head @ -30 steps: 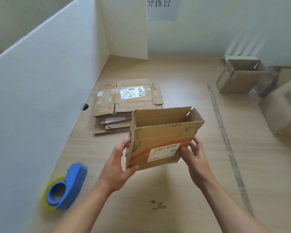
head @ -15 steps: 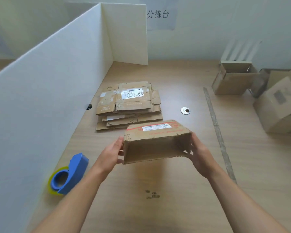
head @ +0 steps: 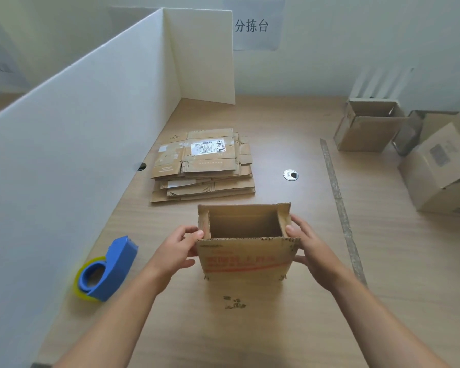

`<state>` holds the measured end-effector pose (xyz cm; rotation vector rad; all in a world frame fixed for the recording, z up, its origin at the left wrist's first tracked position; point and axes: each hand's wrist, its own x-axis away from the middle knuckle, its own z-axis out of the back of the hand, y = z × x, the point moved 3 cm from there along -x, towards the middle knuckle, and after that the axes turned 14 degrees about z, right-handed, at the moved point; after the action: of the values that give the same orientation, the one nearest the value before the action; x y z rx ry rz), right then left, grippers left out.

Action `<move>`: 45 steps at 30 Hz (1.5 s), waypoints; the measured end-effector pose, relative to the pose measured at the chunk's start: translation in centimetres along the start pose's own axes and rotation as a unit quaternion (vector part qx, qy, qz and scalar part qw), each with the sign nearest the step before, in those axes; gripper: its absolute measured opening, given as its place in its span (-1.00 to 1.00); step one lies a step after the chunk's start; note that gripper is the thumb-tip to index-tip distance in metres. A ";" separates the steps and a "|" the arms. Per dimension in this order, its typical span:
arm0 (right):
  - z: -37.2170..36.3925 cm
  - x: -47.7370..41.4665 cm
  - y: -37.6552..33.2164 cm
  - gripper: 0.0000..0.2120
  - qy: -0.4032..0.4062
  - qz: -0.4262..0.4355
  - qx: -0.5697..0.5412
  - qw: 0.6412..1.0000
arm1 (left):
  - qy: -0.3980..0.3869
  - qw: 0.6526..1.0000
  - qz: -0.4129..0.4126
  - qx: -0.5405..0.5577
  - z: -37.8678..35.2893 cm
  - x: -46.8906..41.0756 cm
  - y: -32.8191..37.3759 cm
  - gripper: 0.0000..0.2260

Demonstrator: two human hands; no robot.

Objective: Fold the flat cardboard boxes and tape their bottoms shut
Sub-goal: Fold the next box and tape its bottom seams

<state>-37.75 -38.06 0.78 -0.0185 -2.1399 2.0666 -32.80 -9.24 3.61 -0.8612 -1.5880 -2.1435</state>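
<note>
Since half a second ago the box (head: 246,257) has been turned so that its open end faces up, where before it lay on its side with a white label on top. Both hands have stayed at its two ends through the turn.

From the head camera, the box sits low in the middle of the wooden table (head: 290,328), its near wall showing red print. I cannot tell whether it rests on the table or hangs just above it. The left hand (head: 177,249) grips the left end, fingers curled at the top corner. The right hand (head: 310,251) grips the right end, thumb at the upper rim and fingers wrapped lower down the side.

Just beyond the box lies a stack of flat boxes (head: 202,166), the top one bearing a white shipping label. A blue tape dispenser (head: 106,269) with a yellowish roll stands left of the left hand, near the white partition (head: 77,155). A few cardboard crumbs (head: 234,302) lie in front of the box. A round metal grommet (head: 290,175) is set into the table beside a long strip of tape (head: 337,197). Three made-up boxes (head: 367,128) crowd the far right corner, and a sign (head: 251,25) hangs on the wall.
</note>
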 end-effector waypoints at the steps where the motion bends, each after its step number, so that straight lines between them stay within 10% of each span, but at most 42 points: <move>1: 0.0 0.1 0.2 -0.59 -0.007 -0.011 0.004 1.000 | 0.004 1.000 0.006 0.000 0.0 -0.2 -0.2 -0.82; 11: -0.7 -0.2 0.6 -0.56 0.037 0.035 0.001 0.999 | -0.035 0.995 -0.087 0.025 -0.6 0.1 -0.9 -0.58; 16: -0.8 -0.1 0.5 -0.74 0.048 0.040 -0.008 0.998 | -0.085 0.986 -0.129 -0.068 0.3 0.0 -1.7 -0.06; 24: -0.8 0.0 0.8 -0.72 0.043 0.034 -0.016 0.998 | 0.091 0.982 -0.141 -0.089 -0.6 -2.0 -2.0 -0.82; 45: -3.3 -2.3 3.5 -0.77 0.037 0.050 0.158 0.985 | 0.198 0.951 -0.141 -0.192 -0.6 -3.2 -3.6 -0.66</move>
<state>-35.43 -34.92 -2.90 -0.1638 -1.7800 2.3995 -32.72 -8.96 -1.22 -0.2736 -1.1644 -2.6731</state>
